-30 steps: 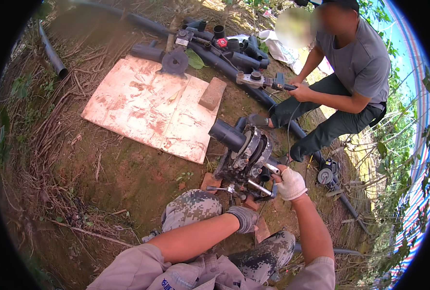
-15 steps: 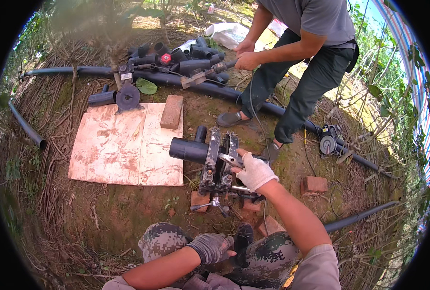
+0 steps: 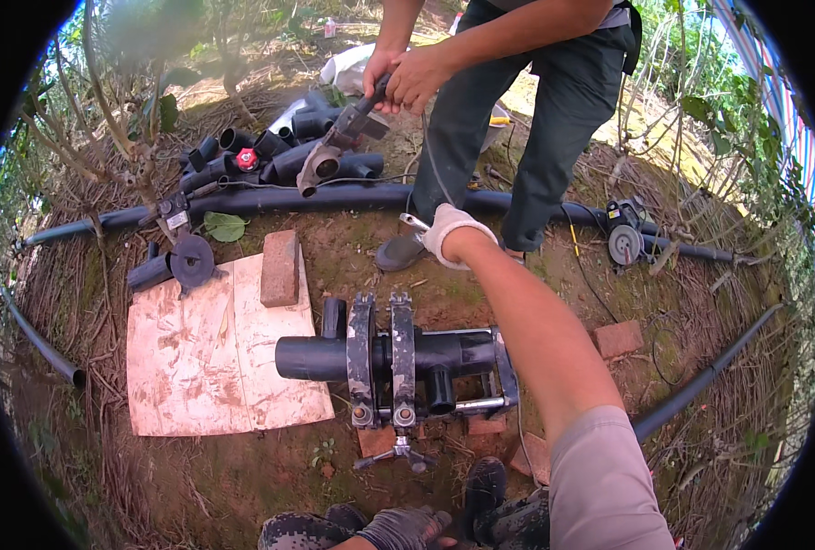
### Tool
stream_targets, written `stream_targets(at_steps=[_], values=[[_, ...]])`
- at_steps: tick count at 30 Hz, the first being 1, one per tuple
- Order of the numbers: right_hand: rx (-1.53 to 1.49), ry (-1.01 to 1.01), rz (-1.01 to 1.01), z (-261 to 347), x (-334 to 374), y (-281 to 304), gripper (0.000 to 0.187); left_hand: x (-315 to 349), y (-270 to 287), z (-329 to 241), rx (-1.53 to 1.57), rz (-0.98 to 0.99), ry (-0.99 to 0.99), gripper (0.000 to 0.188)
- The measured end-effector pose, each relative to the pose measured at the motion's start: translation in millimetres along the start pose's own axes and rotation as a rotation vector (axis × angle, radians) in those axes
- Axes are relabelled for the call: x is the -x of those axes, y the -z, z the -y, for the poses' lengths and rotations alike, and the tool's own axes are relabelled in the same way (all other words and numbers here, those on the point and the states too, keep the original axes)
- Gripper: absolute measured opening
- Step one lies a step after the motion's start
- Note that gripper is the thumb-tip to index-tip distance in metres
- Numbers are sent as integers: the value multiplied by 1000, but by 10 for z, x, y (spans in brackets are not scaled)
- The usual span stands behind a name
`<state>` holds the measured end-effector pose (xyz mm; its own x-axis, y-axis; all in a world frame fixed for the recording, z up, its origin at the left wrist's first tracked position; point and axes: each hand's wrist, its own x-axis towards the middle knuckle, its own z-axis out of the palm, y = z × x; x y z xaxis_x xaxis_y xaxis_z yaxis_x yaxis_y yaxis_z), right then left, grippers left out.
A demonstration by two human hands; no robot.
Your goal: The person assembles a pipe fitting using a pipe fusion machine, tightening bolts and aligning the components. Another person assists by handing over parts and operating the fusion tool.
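My right hand (image 3: 458,234), in a white glove, is closed around a chrome ratchet wrench (image 3: 414,222). It is stretched forward, beyond the pipe clamp and near a co-worker's legs. Below it, a black pipe clamp (image 3: 360,362) with two upright jaws grips black plastic pipe pieces. A tee fitting (image 3: 311,358) sticks out of the left jaw with its branch pointing away; another fitting (image 3: 440,390) on the right has its branch toward me. My left hand (image 3: 403,529), in a grey glove, lies by my knee at the lower edge, fingers loosely extended and holding nothing.
A co-worker (image 3: 517,101) stands ahead, both hands on a corded tool (image 3: 334,147) with a worn metal head. Black fittings (image 3: 288,156) are piled behind a long pipe (image 3: 334,196). A board (image 3: 196,367) bearing a brick (image 3: 280,268) lies left; an angle grinder (image 3: 624,240) sits right.
My right hand has lifted off the clamp and moved forward with the ratchet wrench. The co-worker's tool has swung lower and nearer. My view has shifted, and my left hand sits lower in it.
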<state>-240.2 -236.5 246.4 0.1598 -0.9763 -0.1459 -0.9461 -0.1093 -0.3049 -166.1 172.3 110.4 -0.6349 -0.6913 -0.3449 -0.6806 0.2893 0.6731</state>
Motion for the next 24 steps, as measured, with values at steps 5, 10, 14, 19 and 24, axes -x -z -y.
stream_targets(at_steps=[5,10,14,19,24], values=[[32,-10,19,-108,-323,-37,47,-400,21,573,175,228,57,56],[83,106,94,-212,-333,-153,42,-512,137,861,143,-46,81,56],[49,121,70,-129,-118,60,44,-604,-219,929,27,-54,8,57],[-150,151,-18,-727,74,-124,49,-687,-5,269,99,150,74,58],[-453,131,-28,-847,987,-202,41,-596,-28,347,42,178,148,56]])
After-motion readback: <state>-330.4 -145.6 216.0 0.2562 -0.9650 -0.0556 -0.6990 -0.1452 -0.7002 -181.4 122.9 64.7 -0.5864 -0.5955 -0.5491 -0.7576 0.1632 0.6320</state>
